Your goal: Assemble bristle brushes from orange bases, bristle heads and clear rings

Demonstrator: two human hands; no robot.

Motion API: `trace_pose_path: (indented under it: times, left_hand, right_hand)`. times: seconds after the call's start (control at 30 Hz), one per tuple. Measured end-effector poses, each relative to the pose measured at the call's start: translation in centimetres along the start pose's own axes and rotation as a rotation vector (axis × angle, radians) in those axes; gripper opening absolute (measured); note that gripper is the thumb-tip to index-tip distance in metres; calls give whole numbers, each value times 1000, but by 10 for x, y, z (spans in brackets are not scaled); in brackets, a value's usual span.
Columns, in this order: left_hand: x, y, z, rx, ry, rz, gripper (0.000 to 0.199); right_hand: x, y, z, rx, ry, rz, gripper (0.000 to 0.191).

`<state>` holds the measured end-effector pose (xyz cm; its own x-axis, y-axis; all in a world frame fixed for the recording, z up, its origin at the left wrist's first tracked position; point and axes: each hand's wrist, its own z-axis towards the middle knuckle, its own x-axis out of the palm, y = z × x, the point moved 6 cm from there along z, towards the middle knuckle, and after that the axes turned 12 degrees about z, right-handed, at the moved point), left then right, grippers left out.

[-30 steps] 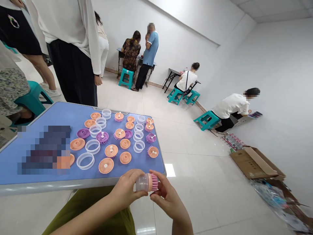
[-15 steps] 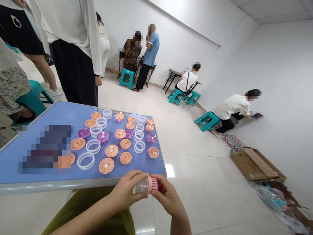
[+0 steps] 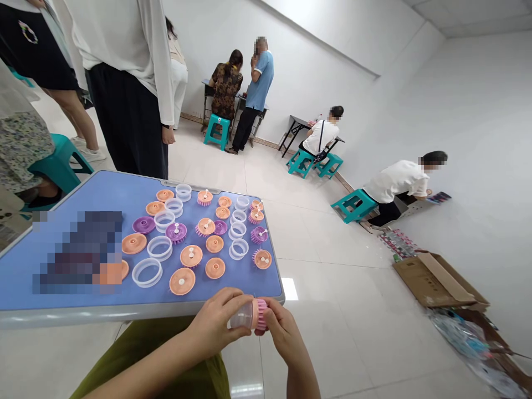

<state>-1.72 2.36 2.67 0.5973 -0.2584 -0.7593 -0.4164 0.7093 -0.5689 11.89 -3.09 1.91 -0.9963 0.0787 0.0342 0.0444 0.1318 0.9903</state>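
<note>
- Blue table (image 3: 87,191), 11 o'clock: orange discs (image 3: 215,244), clear rings (image 3: 147,272), purple brushes (image 3: 176,233) laid out.
- Pink-bristled brush (image 3: 249,314), 12 o'clock, held just off table edge.
- Left hand (image 3: 214,321): firmly grasping its clear end.
- Right hand (image 3: 285,338): closed on its bristles, opposing left hand.

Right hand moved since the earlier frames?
Yes: the right hand has drawn back from the near edge of the blue table, and now sits against the bristles of the pink brush.
</note>
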Motion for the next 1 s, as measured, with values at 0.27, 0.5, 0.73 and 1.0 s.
trace_pose_path:
  times: [0.27, 0.5, 0.73, 1.0]
  left_hand:
    - [2, 1, 1, 19, -1, -4, 52]
    - [1, 6, 1, -55, 22, -7, 54]
    - [0, 5, -1, -59, 36, -33, 54]
    - [8, 3, -6, -3, 7, 3, 55]
  right_hand:
    - [3, 0, 3, 17, 10, -17, 43]
    - [3, 1, 1, -47, 64, 27, 56]
    - [4, -5, 1, -12, 32, 93, 47]
    - [8, -4, -2, 20, -49, -117, 39]
